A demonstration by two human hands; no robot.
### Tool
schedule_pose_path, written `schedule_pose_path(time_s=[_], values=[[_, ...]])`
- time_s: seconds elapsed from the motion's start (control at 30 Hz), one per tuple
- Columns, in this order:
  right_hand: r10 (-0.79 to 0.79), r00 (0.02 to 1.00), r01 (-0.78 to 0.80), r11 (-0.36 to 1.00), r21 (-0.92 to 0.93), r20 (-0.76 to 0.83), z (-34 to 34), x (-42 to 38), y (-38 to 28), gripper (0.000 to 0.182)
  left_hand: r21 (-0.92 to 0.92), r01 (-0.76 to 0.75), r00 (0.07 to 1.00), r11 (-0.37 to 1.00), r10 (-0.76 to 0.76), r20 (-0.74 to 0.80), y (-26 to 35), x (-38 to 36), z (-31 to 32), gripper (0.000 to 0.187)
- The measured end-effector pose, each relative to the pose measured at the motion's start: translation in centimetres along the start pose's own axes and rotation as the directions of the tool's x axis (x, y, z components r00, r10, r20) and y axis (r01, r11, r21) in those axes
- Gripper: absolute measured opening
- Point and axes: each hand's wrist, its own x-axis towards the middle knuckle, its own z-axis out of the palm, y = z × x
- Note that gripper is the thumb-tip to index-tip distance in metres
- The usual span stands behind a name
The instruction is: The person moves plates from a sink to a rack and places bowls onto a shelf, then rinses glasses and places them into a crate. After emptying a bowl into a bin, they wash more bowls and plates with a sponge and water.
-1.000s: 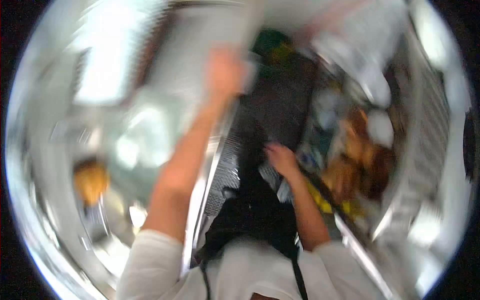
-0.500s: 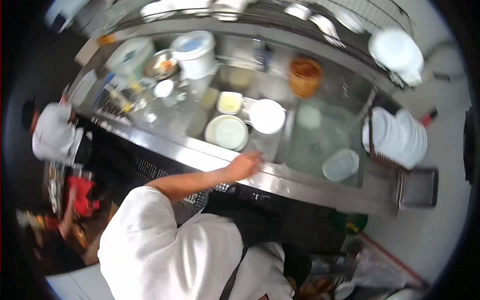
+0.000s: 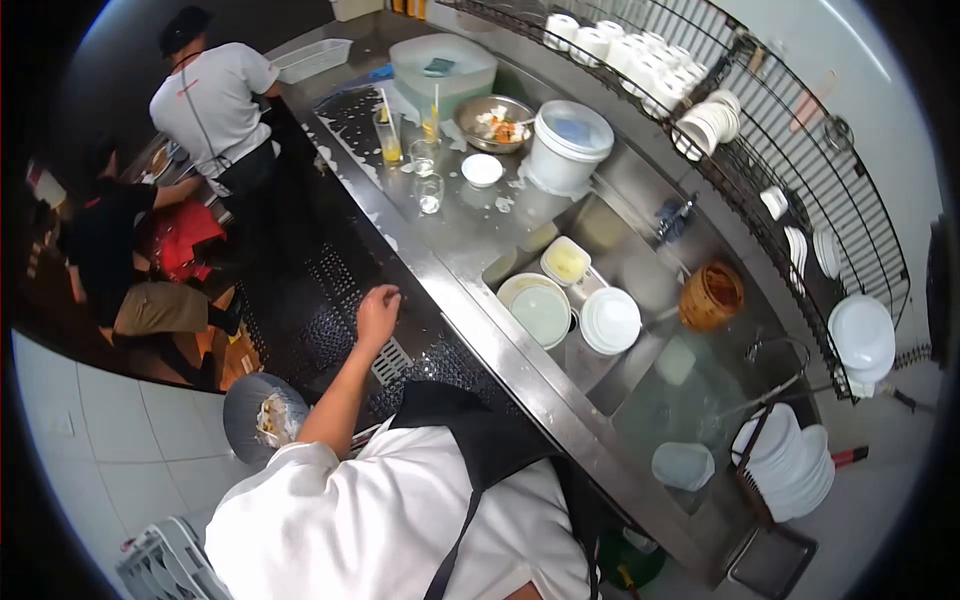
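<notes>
My left hand hangs over the dark floor mat, left of the steel counter's edge. Its fingers are loosely bent and a little apart, and nothing shows in them. My right hand is out of view. Among the things in the nearer sink are a small square tub with yellow contents, a round white tub and a stack of white lids or plates. A clear container lies in the water-filled sink, and a brown woven basket stands behind it.
Glasses, a food bowl and a white bucket stand on the counter. A wire shelf runs above. A bin is at lower left; two people work at upper left.
The view has turned left. My left hand has moved from the sink's front edge to above the floor. The bin and more of the two people now show.
</notes>
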Motion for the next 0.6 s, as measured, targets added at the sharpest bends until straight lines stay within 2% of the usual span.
schedule_pose_path(time_s=[0.03,0.1,0.13,0.17,0.23,0.3,0.33,0.37,0.47,0.53,0.57,0.6], values=[[0.351,0.930,-0.359,0.932,0.058,0.112,-1.7,1.4,-9.0,0.026,0.025,0.019,1.000,0.999,-0.019,0.004,-0.1,-0.9,-0.4,0.022],[0.051,0.985,-0.071,0.991,0.115,0.166,-3.6,4.6,-17.7,0.020,0.044,0.089,0.995,0.995,-0.091,0.037,-0.7,-1.5,-0.6,0.029],[0.087,0.984,-0.110,0.982,0.151,0.154,-3.9,7.6,-17.7,0.020,0.057,0.076,0.997,0.996,-0.077,0.021,-0.4,-1.1,-0.6,0.030],[-0.039,0.993,0.027,0.993,0.112,0.107,-3.7,9.8,-20.8,0.019,0.068,0.061,0.998,0.996,-0.062,0.012,0.1,-0.6,-0.4,0.032],[-0.151,0.988,0.151,0.987,-0.046,0.014,-2.4,15.1,-24.7,0.022,0.034,0.025,1.000,0.999,-0.025,-0.015,0.0,0.5,0.7,0.040],[-0.304,0.949,0.302,0.952,-0.039,-0.085,1.6,19.1,-29.5,0.021,-0.005,-0.013,0.999,1.000,0.013,-0.034,1.6,2.8,1.5,0.045],[-0.298,0.954,0.295,0.954,-0.054,-0.041,3.7,20.8,-32.0,0.021,-0.023,-0.023,0.998,0.999,0.022,-0.058,2.1,4.0,1.8,0.047],[-0.350,0.936,0.352,0.919,-0.175,0.043,5.6,22.4,-34.3,0.019,-0.011,-0.098,0.989,0.995,0.096,-0.110,0.6,5.5,3.6,0.061],[-0.466,0.850,0.519,0.820,-0.242,0.243,11.1,26.3,-42.0,0.016,-0.070,-0.061,0.993,0.996,0.053,-0.109,1.5,10.1,5.3,0.070],[-0.537,0.821,0.570,0.789,-0.231,0.192,13.2,30.8,-46.0,0.015,-0.086,-0.051,0.996,0.995,0.044,-0.080,2.4,13.6,5.2,0.079],[-0.568,0.806,0.592,0.773,-0.227,0.167,14.0,33.1,-48.0,0.014,-0.113,0.006,1.000,0.994,-0.008,-0.022,1.3,15.5,6.0,0.084],[-0.607,0.785,0.619,0.759,-0.201,0.124,14.7,35.7,-50.1,0.014,-0.126,0.008,0.998,0.992,-0.015,-0.053,-0.1,17.5,6.7,0.084]])
